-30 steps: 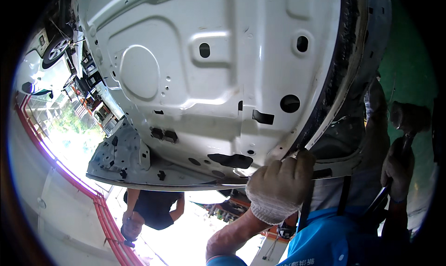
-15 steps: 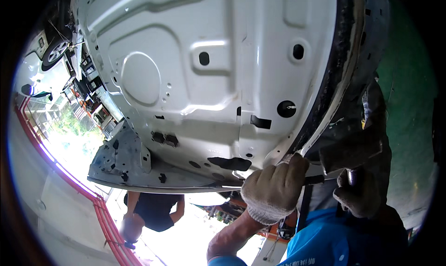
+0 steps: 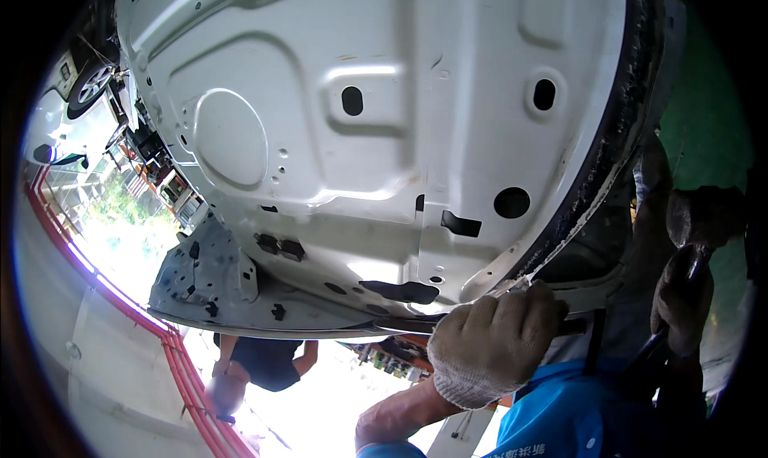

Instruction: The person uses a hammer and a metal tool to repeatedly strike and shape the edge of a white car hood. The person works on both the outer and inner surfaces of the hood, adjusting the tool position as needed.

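Note:
A large white sheet-metal car door panel (image 3: pixel 472 74) with cut-out holes fills the upper middle. At its lower right edge, my gloved left hand (image 3: pixel 498 342) is closed around a dark bar-like tool. The bar's blunt end (image 3: pixel 574 327) sticks out on the hand's right side, and a flat length of it (image 3: pixel 406 325) lies along the panel's lower edge to the left. Farther right, my gloved right hand (image 3: pixel 682 302) is closed around the handle of a hammer. Its dark, blocky head (image 3: pixel 706 216) is raised, apart from the bar. The fingertips of both hands are hidden.
A dark sealant strip (image 3: pixel 608 150) runs along the panel's right edge. A grey bracket-like part (image 3: pixel 200 270) juts from its lower left. Another person in dark clothing (image 3: pixel 268 362) is beyond the lower edge. Red pipes (image 3: pixel 180 370) follow the left wall; a car wheel (image 3: pixel 92 86) is upper left.
My right hand has swung the hammer to the right, away from the bar's end. My left hand, still around the bar, sits slightly farther right and lower in the view.

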{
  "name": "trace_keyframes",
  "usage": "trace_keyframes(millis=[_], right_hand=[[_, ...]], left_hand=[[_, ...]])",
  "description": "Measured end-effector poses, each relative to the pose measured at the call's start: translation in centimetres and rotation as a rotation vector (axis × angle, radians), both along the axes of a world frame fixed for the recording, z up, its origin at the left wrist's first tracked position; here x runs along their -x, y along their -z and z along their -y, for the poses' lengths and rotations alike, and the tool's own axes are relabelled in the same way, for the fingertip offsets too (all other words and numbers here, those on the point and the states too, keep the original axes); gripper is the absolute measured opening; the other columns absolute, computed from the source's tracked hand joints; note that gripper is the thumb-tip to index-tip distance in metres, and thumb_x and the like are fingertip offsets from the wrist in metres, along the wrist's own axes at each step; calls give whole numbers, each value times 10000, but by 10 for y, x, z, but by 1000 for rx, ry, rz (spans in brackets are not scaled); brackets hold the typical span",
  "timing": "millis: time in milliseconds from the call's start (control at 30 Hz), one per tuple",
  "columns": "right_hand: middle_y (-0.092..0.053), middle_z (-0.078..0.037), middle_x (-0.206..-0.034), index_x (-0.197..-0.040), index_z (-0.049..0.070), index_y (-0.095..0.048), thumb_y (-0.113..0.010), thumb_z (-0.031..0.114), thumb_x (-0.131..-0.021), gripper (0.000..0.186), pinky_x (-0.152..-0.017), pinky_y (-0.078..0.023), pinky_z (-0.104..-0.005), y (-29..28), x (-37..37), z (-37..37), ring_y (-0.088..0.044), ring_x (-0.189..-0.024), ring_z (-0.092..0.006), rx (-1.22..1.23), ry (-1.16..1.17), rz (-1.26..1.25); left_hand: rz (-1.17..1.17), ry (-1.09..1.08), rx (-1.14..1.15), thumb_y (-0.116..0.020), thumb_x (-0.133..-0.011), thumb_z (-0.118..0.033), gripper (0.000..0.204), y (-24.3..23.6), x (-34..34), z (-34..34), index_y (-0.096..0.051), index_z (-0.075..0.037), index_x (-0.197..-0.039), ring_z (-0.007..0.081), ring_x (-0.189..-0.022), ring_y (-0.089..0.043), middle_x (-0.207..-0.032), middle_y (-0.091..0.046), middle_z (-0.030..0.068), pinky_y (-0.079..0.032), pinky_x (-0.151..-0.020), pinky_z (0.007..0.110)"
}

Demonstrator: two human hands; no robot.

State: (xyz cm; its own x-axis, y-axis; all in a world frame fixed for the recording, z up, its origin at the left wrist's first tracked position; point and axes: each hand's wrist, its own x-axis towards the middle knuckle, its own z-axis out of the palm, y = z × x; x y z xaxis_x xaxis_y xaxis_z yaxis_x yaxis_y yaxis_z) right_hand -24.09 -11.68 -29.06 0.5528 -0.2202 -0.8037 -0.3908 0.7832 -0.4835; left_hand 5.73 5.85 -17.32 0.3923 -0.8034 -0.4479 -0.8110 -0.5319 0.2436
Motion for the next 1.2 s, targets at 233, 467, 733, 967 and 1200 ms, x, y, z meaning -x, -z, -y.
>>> trace_keyframes(millis=[233, 467, 733, 967, 1200], right_hand=[[-659, -111, -731, -1078, 14, -603, -626, -9, -923, 159, -360, -487, -330, -2, 6, 5, -564, -406, -168, -241, -3, -56], [-704, -123, -891, -1113, 62, -653, -594, 253, -1044, 212, -547, -576, -300, 7, 34, 18, -700, -653, -200, -457, 157, -39], [-648, -137, -956, -1169, 45, -620, -675, 301, -979, 324, -642, -560, -329, -48, -120, 27, -692, -761, -204, -192, -136, 383], [-638, -130, -981, -1211, 56, -560, -649, 365, -984, 394, -639, -545, -361, -53, -161, -18, -661, -713, -220, 63, -393, 391], [-718, -106, -1107, -1317, 126, -640, -697, 216, -970, 363, -990, -545, -431, -45, -90, 23, -717, -1007, -220, -2086, 1551, -39]], left_hand=[[38, 9, -26, -756, -920, -367, 324, -2, -26, -14, -684, -53, -884, 74, -479, -567, -627, -625, 18, -380, -372, 230], [105, -65, -19, -774, -876, -409, 359, -1, -39, -7, -676, -64, -853, 99, -482, -573, -574, -592, 4, -397, -395, 298], [90, -115, -35, -731, -921, -294, 295, -5, -45, -7, -672, -23, -1021, 98, -508, -536, -637, -547, 1, -397, -411, 281], [180, -69, 18, -711, -950, -275, 261, -7, -37, -11, -676, -28, -1027, 90, -503, -518, -631, -524, -7, -386, -410, 281], [214, -131, 72, -737, -926, -276, 272, 3, -46, -16, -688, -18, -997, 79, -499, -524, -614, -550, -13, -379, -405, 269]])
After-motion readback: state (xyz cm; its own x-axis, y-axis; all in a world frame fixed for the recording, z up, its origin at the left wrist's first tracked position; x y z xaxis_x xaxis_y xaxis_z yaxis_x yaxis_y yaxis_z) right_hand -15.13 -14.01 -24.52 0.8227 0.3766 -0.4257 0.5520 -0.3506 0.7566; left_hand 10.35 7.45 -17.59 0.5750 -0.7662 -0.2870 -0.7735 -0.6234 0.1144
